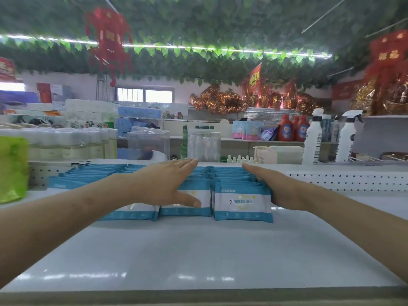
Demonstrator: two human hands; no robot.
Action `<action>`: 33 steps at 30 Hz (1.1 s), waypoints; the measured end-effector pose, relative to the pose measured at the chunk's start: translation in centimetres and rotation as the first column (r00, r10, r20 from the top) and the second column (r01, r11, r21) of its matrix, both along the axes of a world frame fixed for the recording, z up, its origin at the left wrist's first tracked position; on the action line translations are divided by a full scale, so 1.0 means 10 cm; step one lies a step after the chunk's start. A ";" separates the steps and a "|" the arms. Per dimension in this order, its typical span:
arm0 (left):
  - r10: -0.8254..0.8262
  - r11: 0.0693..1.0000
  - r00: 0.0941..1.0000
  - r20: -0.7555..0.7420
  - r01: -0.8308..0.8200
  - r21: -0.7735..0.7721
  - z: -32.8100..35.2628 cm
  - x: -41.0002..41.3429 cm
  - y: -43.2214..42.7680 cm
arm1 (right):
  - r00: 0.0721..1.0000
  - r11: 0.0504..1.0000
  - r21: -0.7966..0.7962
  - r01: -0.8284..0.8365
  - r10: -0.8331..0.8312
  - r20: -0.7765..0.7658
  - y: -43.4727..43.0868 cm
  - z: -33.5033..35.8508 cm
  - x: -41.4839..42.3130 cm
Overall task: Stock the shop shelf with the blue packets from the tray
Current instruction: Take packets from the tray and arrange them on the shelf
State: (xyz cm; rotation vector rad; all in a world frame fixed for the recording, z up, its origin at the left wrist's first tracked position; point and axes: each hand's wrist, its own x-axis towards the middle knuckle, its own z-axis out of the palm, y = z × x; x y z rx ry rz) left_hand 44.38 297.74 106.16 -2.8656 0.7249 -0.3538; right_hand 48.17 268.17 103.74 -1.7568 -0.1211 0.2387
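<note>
I see three rows of blue packets standing upright on the white shelf, at the centre of the frame. My left hand lies flat over the tops of the left and middle rows, fingers straight and together, with the thumb stretched down across the front of the middle packet. My right hand presses flat against the right side of the right row, fingers straight. A green pack sits at the left edge, and white spray bottles stand at upper right.
</note>
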 end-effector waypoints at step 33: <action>0.289 0.828 0.859 -0.422 -0.446 -0.340 -0.11 -0.14 2.80 | 0.661 0.423 -0.896 0.135 0.635 0.399 2.78 0.09 -0.16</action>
